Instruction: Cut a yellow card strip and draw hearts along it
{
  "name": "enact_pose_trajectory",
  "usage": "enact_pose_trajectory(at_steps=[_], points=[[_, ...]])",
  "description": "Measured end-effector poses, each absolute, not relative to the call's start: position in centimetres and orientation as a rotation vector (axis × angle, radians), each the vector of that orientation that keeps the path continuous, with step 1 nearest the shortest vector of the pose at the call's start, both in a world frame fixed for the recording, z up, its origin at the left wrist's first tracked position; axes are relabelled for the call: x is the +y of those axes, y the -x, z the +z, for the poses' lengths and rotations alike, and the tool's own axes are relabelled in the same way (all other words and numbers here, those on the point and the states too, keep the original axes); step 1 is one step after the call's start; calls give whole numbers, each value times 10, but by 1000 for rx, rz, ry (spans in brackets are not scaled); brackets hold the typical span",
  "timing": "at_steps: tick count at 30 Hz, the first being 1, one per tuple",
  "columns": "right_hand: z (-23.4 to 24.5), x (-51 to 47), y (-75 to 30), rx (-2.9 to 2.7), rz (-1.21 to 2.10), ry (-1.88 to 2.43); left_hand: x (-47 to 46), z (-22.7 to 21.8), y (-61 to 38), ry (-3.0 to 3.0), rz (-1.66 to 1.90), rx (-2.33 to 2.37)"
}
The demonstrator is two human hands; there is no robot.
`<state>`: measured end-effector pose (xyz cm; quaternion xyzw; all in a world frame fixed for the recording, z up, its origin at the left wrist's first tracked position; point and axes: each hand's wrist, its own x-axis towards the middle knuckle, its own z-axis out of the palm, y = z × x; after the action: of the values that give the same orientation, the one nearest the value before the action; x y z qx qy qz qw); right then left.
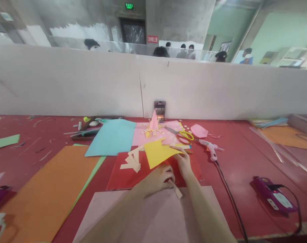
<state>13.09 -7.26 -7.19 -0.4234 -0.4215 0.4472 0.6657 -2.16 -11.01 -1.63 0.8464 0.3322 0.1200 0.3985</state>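
My left hand (160, 178) rests curled on the red paper sheet (118, 180), pinching a beige paper strip (176, 189) that sticks out toward me. My right hand (183, 161) reaches forward and grips the near edge of a yellow paper piece (158, 152) lying over the red sheet. More beige paper strips (131, 161) lie in a loose pile to the left of the yellow piece. Behind them stands a small pink paper cone (153, 122) on a pink sheet (143, 135).
Yellow-handled scissors (185, 134) and a glue gun (211, 148) with its black cable lie to the right. A light blue sheet (112, 136), an orange sheet (47, 189) and a pale pink sheet (153, 219) cover the red table. A purple device (275, 197) sits at right. A white partition stands behind.
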Motion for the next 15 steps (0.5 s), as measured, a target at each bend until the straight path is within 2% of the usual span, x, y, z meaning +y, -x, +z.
enact_pose_trajectory(at_steps=[8,15], points=[[-74,-68,-131,-807,1115,854,-112,-24,29,-1975,398,878],[-71,-75,-135,-774,1162,693,-83,10,79,-1911,627,1029]])
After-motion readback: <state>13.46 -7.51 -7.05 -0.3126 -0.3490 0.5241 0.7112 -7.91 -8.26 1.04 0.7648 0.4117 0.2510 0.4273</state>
